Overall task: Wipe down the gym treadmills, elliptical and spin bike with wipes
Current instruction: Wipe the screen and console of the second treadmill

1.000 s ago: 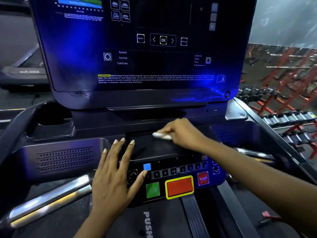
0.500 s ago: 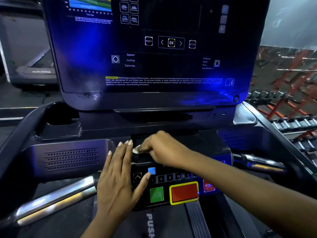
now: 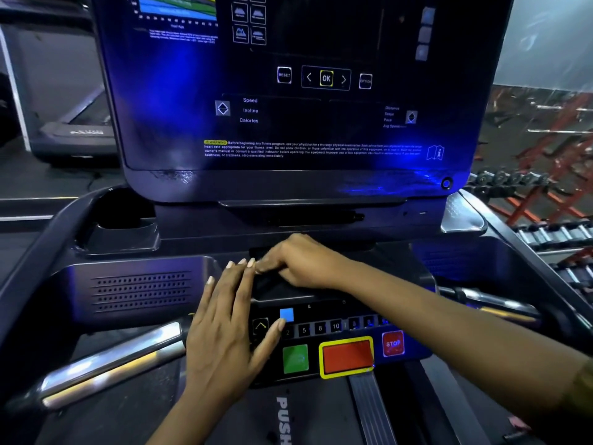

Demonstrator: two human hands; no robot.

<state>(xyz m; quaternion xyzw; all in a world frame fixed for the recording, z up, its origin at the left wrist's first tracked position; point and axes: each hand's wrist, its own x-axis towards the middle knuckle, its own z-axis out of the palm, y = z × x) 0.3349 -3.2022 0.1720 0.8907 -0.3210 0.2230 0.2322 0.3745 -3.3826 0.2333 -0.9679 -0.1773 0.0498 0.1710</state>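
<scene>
At a treadmill (image 3: 141, 290) keypad (image 3: 321, 327), the left hand (image 3: 224, 326) lies flat, fingers straight. Just behind, the right hand (image 3: 301, 261) curls over a dark tray (image 3: 272, 289); whether it grips a wipe cannot be told. Beyond the blue-lit display (image 3: 321, 123), dumbbell racks (image 3: 545, 226) line the gym's right side.

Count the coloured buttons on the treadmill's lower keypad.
4: small blue square upper left; green button below it; yellow-framed red button right of the green; red STOP button farthest right. The right forearm may hide others.
</scene>
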